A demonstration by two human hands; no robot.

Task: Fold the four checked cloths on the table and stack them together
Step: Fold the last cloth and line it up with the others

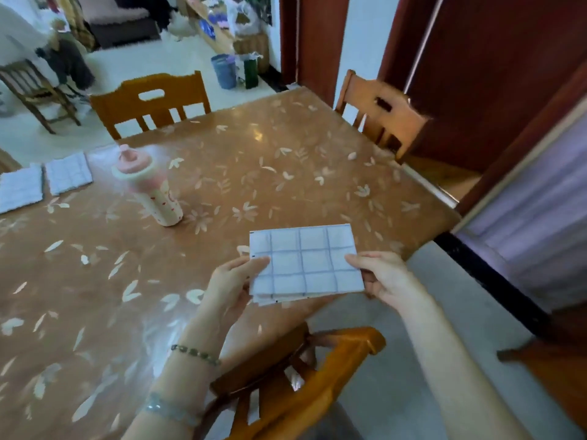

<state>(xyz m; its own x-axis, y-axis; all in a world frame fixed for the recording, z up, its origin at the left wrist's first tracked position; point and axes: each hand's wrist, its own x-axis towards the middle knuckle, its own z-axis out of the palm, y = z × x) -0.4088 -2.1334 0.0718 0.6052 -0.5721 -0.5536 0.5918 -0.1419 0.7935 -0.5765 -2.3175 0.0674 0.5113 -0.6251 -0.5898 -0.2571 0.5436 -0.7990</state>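
A folded white cloth with a blue check (pixel 305 260) is held flat above the near right corner of the table (pixel 222 173). My left hand (pixel 235 281) pinches its left edge, thumb on top. My right hand (pixel 381 276) pinches its right edge the same way. Layers of the fold show along the near edge. Two more folded checked cloths lie side by side at the far left of the table, one at the edge of view (pixel 19 188) and one beside it (pixel 68 173).
A pink and white bottle (pixel 149 188) stands on the table left of centre. Wooden chairs stand at the far side (pixel 152 100), the right corner (pixel 378 112) and just below my hands (pixel 295 376). A dark red door (pixel 495 74) is at right.
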